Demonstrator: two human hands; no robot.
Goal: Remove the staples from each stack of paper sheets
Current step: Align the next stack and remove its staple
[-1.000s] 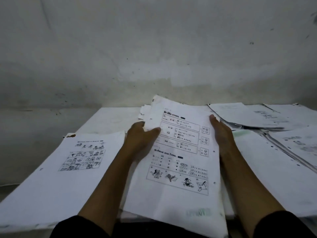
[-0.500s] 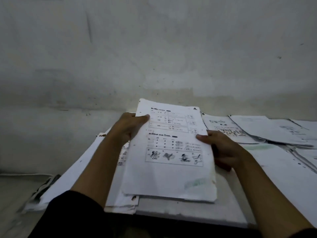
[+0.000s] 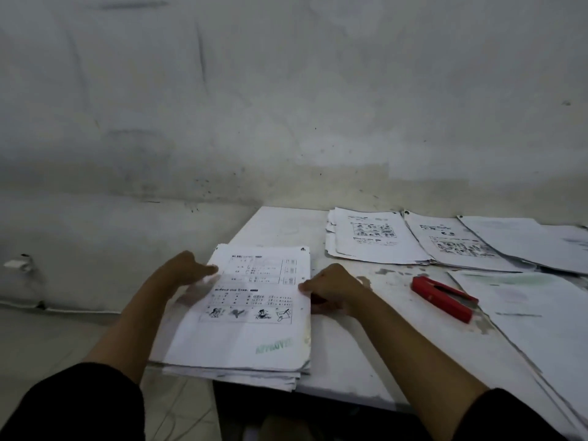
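Head camera looks down along two dark-sleeved arms to a white-topped bench [image 3: 366, 354] set against a stained, whitewashed wall [image 3: 286, 90]. At the far left the left hand [image 3: 187, 270] lies at the left edge of a thick stack of white printed worksheets [image 3: 251, 326], its fingers reaching onto the top sheet; motion blur hides whether they curl under the edge or merely press on it, so its grip cannot be told. That stack sits on the near left corner of the bench, its left side overhanging the edge, with cartoon drawings across the middle of the top page and a faint green stamp near its lower right corner. Small dark marks show at the two upper corners, too small to tell as staples. Just to the right, the right hand [image 3: 331, 288] pinches the right edge of the stack, thumb on top and fingers curled beneath. Further right, a red plastic staple remover [image 3: 442, 297] lies flat on the bare bench, apart from both hands. Behind it, along the wall, more white printed paper stacks [image 3: 378, 240] overlap in a row, and a large pale sheet pile [image 3: 541, 319] fills the right edge of the bench.
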